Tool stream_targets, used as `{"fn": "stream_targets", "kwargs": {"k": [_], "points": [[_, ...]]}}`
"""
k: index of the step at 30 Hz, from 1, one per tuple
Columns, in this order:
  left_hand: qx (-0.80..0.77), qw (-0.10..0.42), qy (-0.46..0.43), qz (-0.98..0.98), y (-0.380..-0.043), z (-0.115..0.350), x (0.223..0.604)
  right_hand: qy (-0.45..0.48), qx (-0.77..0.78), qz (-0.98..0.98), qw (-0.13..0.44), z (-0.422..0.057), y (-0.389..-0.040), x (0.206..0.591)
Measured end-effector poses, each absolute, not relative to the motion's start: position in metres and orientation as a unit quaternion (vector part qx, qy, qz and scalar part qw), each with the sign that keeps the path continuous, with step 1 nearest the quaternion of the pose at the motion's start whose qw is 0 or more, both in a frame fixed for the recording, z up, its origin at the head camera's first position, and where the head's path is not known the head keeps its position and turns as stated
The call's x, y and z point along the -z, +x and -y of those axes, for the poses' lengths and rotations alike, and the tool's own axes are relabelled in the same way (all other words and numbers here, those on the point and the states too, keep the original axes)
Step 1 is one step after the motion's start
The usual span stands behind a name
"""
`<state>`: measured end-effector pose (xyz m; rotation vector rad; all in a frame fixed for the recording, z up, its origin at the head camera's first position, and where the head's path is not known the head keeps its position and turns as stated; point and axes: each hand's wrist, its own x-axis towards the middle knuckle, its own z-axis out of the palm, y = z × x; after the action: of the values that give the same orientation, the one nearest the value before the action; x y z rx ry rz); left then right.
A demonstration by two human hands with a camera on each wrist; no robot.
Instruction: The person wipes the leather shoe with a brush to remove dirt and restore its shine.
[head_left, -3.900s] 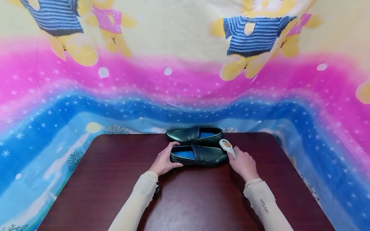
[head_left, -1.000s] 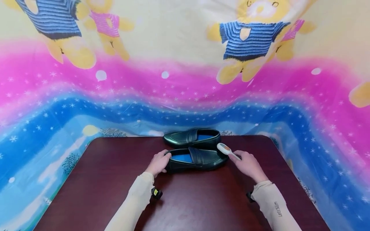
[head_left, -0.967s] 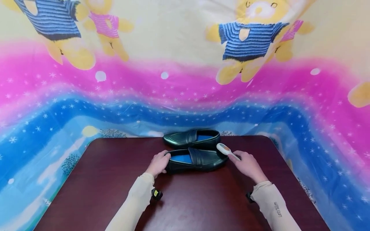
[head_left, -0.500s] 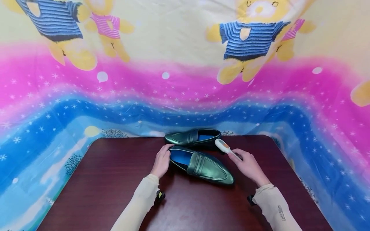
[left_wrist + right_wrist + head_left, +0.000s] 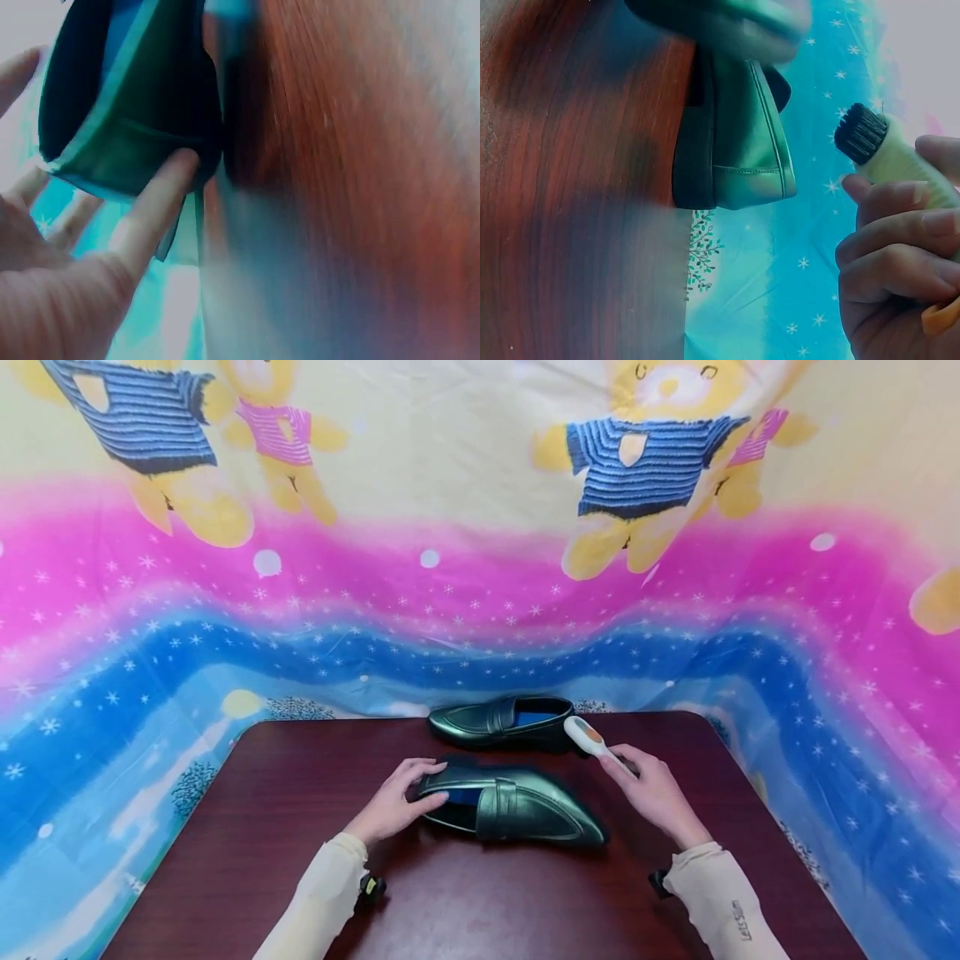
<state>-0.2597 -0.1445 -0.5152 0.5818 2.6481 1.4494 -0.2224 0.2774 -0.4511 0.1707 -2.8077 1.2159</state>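
A dark green, shiny loafer (image 5: 540, 810) with a blue insole lies in front, its toe to the right and its top tilted toward me. My left hand (image 5: 393, 797) holds its heel end, thumb and fingers spread round it. In the left wrist view, a finger presses against the loafer's heel (image 5: 139, 154). My right hand (image 5: 648, 781) grips a small white-handled brush (image 5: 587, 737); its short black bristles (image 5: 862, 133) show in the right wrist view. The brush head is raised near the heel of the second loafer (image 5: 465, 724), apart from the front one.
The second loafer stands at the back edge of the dark red-brown wooden table (image 5: 300, 827), toe to the left. Behind the table hangs a printed cloth (image 5: 480, 577) with bears and snowflakes. Black wrist devices sit under both cream sleeves (image 5: 318, 893).
The front loafer has come away from the other one toward me, its toe swung nearer and its body tilted. My left hand moved with its heel; the right hand with the brush shifted slightly right.
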Motion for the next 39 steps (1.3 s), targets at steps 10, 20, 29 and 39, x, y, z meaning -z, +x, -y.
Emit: {"fn": "stream_targets", "kwargs": {"k": [10,20,29,39], "points": [[-0.496,0.106,-0.018,-0.862,-0.253,0.141,0.521,0.058,-0.398,0.915,0.036,-0.276,-0.221,0.449],[-0.604,0.248,-0.031,-0.757,-0.252,0.146,0.514,0.058,-0.396,0.916,0.032,-0.278,-0.221,0.454],[-0.648,0.274,-0.012,-0.711,-0.249,0.131,0.515,0.06,-0.396,0.915,0.034,-0.279,-0.219,0.452],[-0.65,0.187,-0.029,-0.736,-0.248,0.105,0.527,0.081,-0.406,0.909,0.059,-0.267,-0.219,0.451]]}}
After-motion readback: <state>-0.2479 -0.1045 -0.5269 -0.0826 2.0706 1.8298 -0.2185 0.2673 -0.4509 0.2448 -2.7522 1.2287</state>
